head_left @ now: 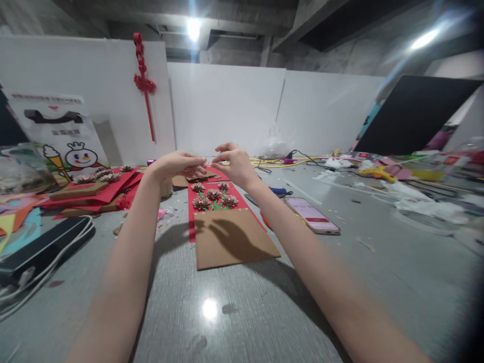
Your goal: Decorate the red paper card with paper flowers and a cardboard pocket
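My left hand (174,165) and my right hand (234,165) are raised above the table with their fingertips meeting in a pinch. Between them is something small and thin that I cannot make out. Below the hands lies a red card (196,212) with several brown paper flowers (214,195) on green stems. A brown cardboard piece (230,238) covers the card's lower half. The hands' shadow falls on that cardboard.
A phone (312,216) with a lit screen lies right of the card. Red paper sheets and more paper flowers (102,176) are piled at the left. A black device with white cables (38,247) sits at the near left. Craft scraps and wires (363,171) clutter the far right.
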A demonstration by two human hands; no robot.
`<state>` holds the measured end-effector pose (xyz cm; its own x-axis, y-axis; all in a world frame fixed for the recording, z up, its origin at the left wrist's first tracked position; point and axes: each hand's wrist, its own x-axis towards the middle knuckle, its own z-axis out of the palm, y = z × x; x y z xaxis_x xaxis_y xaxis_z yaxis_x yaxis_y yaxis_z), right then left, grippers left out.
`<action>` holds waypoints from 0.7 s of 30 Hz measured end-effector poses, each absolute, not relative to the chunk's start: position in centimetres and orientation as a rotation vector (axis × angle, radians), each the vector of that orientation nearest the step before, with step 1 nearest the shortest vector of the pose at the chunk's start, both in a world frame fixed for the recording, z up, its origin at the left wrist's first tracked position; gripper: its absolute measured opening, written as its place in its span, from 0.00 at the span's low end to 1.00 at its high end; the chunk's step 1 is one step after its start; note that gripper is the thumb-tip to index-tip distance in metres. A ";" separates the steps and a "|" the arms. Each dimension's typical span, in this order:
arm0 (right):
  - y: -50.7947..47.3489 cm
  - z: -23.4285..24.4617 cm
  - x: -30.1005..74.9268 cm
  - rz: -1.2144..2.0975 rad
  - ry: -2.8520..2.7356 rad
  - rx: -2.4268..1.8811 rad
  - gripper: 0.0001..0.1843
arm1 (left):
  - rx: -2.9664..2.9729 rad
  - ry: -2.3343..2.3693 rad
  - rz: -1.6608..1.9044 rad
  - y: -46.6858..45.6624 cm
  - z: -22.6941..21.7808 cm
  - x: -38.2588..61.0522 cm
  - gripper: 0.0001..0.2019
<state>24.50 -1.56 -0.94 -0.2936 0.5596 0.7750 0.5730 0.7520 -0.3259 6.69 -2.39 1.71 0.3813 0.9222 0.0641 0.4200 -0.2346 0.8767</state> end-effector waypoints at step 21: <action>-6.5 -13.1 23.4 0.684 -2.074 -0.954 0.02 | 2.592 1.485 1.059 -3.9 -5.9 7.8 0.12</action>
